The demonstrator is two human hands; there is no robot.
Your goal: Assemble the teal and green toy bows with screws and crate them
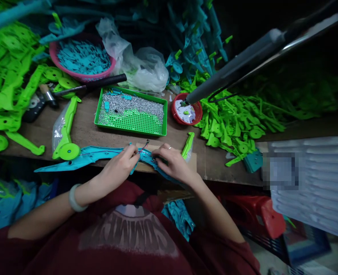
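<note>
A long blue curved plastic shell [97, 152] lies along the front edge of the bench in front of me. My left hand [123, 162] is closed on it near its middle, fingertips pinched at the rim. Just right of there, my right hand [173, 162] curls its fingers over the same shell; something small and dark under them is too hidden to name. A thin wire [144, 147] with a small dark end sticks up between both hands. At the shell's left part sits a green piece with a round disc [69, 151] and a clear blade. Another green piece [188, 146] stands beside my right hand.
A green tray [130, 131] of small metal screws lies ahead, beside a red basket [190, 121] of white pieces. A pink basin [53, 57] of blue parts and a hammer [71, 90] are left. A grey pole [234, 65] slants overhead. Green parts [237, 122] pile up right.
</note>
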